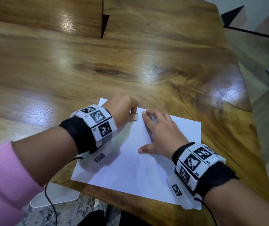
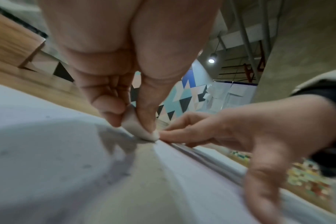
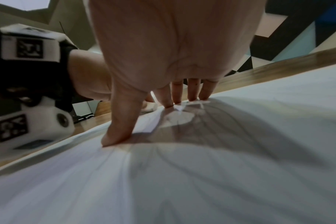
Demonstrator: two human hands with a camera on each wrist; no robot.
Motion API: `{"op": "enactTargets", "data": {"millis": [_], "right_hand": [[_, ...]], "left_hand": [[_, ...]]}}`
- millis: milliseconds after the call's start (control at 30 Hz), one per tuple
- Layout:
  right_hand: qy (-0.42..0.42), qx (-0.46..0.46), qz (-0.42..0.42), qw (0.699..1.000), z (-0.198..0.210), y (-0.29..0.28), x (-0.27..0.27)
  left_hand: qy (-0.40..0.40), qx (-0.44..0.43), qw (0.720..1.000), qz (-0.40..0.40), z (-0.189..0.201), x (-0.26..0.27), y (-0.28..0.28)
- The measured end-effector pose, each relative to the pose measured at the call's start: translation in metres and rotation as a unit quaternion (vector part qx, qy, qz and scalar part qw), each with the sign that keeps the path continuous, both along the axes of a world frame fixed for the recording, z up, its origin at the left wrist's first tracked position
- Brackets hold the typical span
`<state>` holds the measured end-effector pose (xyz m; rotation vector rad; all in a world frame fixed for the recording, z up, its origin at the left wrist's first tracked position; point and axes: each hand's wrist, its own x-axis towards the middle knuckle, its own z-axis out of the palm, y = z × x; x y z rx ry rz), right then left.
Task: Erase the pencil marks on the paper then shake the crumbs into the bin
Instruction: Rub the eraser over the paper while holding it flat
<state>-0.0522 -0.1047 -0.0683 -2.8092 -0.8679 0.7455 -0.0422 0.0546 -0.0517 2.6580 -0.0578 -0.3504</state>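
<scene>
A white sheet of paper (image 1: 130, 168) lies on the wooden table near its front edge. My left hand (image 1: 124, 108) pinches a small white eraser (image 1: 135, 117) and presses its end on the paper near the far edge; the left wrist view shows the eraser (image 2: 138, 128) between thumb and fingers, touching the paper (image 2: 48, 166). My right hand (image 1: 159, 132) lies spread with straight fingers pressing the sheet flat, just right of the eraser. In the right wrist view its fingertips (image 3: 190, 97) and thumb press on the paper (image 3: 220, 174). Faint pencil lines (image 3: 192, 128) show under the palm. No bin is in view.
The wooden table (image 1: 97, 70) stretches far and left, with a wooden box or divider (image 1: 49, 17) at the back. The table's right edge (image 1: 252, 111) drops to the floor, where a black metal frame (image 1: 260, 33) stands. A cable (image 1: 49, 198) hangs from my left wrist.
</scene>
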Motion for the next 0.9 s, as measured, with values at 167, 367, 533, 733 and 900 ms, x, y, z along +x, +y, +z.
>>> {"op": "enactTargets", "data": {"millis": [167,367,533,733,900], "right_hand": [[-0.013,-0.018,0.004,1.0,0.0,0.002,-0.004],[-0.022,-0.037,-0.004,0.999,0.003,0.008,-0.008],[-0.026,-0.051,-0.002,0.998,0.002,0.009,-0.01],[-0.025,-0.059,-0.005,0.998,0.003,0.011,-0.011],[-0.026,-0.059,-0.005,0.998,0.004,0.011,-0.012]], "left_hand": [[0.102,-0.038,0.985,-0.133,-0.01,-0.046,0.012],[-0.016,-0.039,0.999,0.004,-0.012,-0.024,0.015],[0.076,-0.055,0.986,-0.138,-0.012,-0.06,0.017],[-0.003,-0.038,0.999,-0.024,-0.01,-0.036,0.022],[0.071,-0.066,0.986,-0.136,-0.015,-0.075,0.018]]}}
